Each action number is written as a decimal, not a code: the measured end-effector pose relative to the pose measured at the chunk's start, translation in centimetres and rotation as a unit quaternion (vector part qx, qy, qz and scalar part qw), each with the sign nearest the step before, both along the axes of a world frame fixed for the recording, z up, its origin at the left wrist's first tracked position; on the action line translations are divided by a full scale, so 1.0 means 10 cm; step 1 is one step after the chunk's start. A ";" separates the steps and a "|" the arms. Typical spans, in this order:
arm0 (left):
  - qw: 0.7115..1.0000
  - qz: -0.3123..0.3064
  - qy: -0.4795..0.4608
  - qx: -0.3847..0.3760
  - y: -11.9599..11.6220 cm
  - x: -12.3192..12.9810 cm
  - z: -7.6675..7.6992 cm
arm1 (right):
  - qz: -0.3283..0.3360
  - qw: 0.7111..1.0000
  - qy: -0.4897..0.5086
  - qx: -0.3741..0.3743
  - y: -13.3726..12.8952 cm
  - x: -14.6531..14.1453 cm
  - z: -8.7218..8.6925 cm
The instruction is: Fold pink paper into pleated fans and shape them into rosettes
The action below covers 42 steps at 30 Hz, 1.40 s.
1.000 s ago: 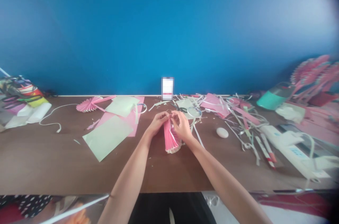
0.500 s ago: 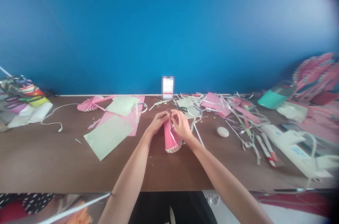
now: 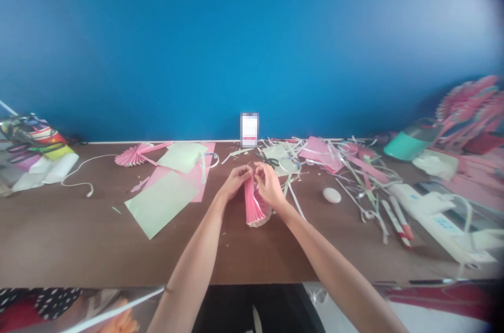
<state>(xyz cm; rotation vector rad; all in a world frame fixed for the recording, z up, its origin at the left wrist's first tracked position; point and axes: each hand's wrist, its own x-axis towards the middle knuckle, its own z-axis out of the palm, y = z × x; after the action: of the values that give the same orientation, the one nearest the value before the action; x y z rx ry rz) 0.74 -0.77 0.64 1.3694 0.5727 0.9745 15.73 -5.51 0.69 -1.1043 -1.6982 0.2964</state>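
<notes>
A pleated pink paper fan [image 3: 254, 207] with a pale lower edge hangs between my hands, its folds spreading downward over the brown table. My left hand [image 3: 237, 180] pinches its narrow top from the left. From the right, my right hand [image 3: 268, 185] grips the same gathered top with closed fingers. A thin loop shows just above the fingertips; what it belongs to is too small to tell.
Pale green sheets [image 3: 163, 207] and another pink fan [image 3: 134, 155] lie left. Paper strips, a white oval object [image 3: 332, 195], markers [image 3: 397, 222] and a power strip [image 3: 443, 222] are right. A blue wall [image 3: 252, 49] stands behind.
</notes>
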 end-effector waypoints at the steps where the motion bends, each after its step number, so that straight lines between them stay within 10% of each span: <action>1: 1.000 -0.001 -0.002 -0.001 0.00 0.00 0.00 | -0.002 1.000 0.000 0.002 0.00 0.00 0.00; 42: 1.000 -0.002 0.002 -0.008 0.00 0.00 0.02 | -0.018 1.000 -0.010 -0.003 -0.01 -0.05 -0.03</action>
<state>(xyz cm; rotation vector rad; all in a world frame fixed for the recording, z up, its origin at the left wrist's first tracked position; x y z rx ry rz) 0.72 -0.79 0.81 1.3570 0.5798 0.9629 15.27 -5.59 0.40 -1.1441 -1.6955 0.2689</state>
